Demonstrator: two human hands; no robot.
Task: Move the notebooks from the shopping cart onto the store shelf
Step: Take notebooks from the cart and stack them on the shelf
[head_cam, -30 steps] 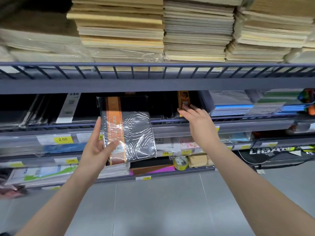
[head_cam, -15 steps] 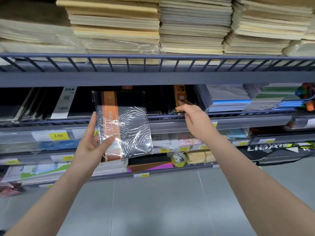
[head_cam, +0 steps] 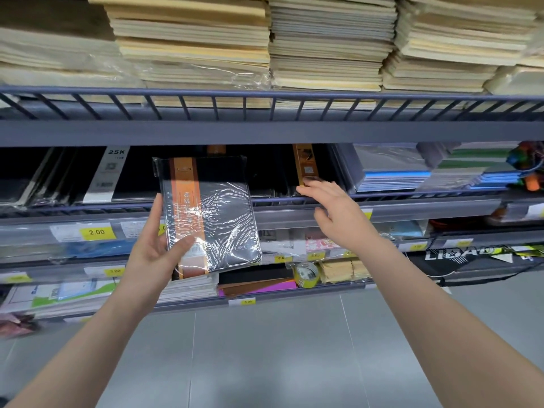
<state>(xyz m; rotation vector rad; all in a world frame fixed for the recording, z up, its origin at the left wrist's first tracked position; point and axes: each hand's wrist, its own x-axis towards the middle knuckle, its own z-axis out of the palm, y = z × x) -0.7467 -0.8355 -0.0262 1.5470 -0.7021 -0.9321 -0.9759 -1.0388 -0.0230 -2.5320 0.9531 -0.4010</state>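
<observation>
My left hand (head_cam: 153, 254) holds a black notebook (head_cam: 219, 219) with an orange band, wrapped in clear plastic, upright in front of the middle shelf (head_cam: 412, 209). Its thumb lies across the cover's lower left. My right hand (head_cam: 338, 216) reaches to the shelf's front rail, fingers extended, fingertips touching the bottom of an orange-banded black notebook (head_cam: 306, 166) that stands on the shelf. More dark notebooks (head_cam: 97, 175) lean in a row at the shelf's left. The shopping cart is out of view.
The top shelf (head_cam: 265, 131) carries tall stacks of cream paper pads (head_cam: 329, 45). Blue-edged pads (head_cam: 394, 178) lie to the right on the middle shelf. Lower shelves hold price tags, tape rolls (head_cam: 306, 275) and coloured paper. Grey floor lies below.
My left hand has raised the wrapped notebook a little toward the shelf. My right hand's fingers have straightened against the standing notebook's lower end.
</observation>
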